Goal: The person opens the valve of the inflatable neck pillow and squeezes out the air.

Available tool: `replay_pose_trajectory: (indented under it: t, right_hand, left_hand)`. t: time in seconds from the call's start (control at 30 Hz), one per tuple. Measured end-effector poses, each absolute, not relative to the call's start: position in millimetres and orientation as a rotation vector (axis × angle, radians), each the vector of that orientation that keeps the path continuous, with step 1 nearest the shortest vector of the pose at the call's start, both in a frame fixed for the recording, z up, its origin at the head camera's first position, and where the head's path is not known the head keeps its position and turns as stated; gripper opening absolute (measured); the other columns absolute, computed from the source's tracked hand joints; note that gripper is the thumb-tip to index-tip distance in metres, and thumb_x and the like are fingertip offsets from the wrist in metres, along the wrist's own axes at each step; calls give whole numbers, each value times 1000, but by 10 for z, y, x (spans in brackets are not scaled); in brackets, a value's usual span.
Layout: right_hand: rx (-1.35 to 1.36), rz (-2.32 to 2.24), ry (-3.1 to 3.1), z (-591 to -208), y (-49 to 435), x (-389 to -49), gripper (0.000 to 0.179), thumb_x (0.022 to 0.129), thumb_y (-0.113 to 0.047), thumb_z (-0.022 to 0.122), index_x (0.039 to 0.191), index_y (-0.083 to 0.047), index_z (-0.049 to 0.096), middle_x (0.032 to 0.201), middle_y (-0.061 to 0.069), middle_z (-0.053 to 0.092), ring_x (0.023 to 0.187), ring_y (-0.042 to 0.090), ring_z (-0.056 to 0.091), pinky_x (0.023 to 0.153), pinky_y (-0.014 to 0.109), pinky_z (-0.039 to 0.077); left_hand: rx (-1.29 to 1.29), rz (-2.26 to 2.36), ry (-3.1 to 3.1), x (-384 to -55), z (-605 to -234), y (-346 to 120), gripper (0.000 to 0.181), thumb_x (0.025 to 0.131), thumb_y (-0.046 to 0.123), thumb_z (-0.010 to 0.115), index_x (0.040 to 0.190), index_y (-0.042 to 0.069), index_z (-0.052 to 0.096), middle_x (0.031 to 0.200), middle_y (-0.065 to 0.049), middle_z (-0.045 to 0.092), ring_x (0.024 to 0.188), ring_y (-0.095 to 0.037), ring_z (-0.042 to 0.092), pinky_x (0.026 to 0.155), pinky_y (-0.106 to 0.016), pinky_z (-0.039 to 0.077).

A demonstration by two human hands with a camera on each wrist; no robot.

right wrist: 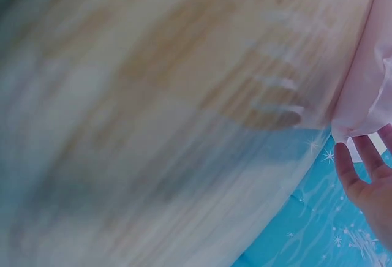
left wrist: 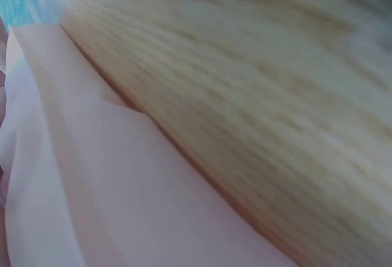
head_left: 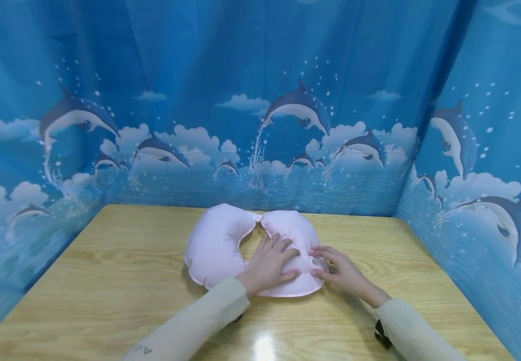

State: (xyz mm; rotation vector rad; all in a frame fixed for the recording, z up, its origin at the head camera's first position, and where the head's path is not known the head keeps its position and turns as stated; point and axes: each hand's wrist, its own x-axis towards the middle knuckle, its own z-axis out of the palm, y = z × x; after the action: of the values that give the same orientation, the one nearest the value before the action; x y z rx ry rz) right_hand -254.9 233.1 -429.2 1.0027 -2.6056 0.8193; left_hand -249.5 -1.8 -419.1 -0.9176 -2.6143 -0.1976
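A pale pink U-shaped neck pillow (head_left: 217,245) lies on the wooden table, its two sides nearly meeting at the far end. My left hand (head_left: 269,263) rests on the pillow's right half with the fingers spread. At the pillow's right edge, my right hand (head_left: 343,273) touches the fabric, thumb and fingers apart. A small whitish patch shows between them, too unclear to name. The left wrist view has the pillow's side (left wrist: 122,175) close up, the hand mostly out of frame. In the right wrist view, fairly straight fingers (right wrist: 347,169) reach the pillow's edge (right wrist: 361,105).
The light wooden table (head_left: 120,265) extends around the pillow on all sides. A blue curtain (head_left: 224,60) printed with dolphins and clouds hangs behind it and along both sides. A bright light reflection (head_left: 264,346) lies on the table near the front.
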Motion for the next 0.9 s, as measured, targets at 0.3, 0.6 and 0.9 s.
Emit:
replay_pose_trajectory:
  t: [0.3,0.6,0.9]
  right_hand:
    - [1012,791,-2591,-4297,2310,-2549,39,76,-20,73,111,-8,62,118,11,60,110,30,56,92,47,44]
    - [1001,764,-2623,-4299,2296,-2539,37,78,-21,72,111,-8,62,119,12,60,109,30,57,90,46,46]
    - [998,715,-2622,-4306,2280,-2554,33,77,-21,72,106,-8,64,115,10,62,107,29,58,89,45,47]
  left_hand:
    - [-910,-177,-2609,-2484,-4214,-7,41,85,53,52,118,28,57,130,-2,51,125,-33,42,105,-54,29]
    - [-908,-153,-2624,-2509,-4260,-1,42,84,54,52,117,29,57,129,0,51,126,-32,41,105,-55,29]
    - [-912,-144,-2652,-2512,-4262,6,42,84,54,53,117,29,57,129,0,52,127,-32,41,105,-55,28]
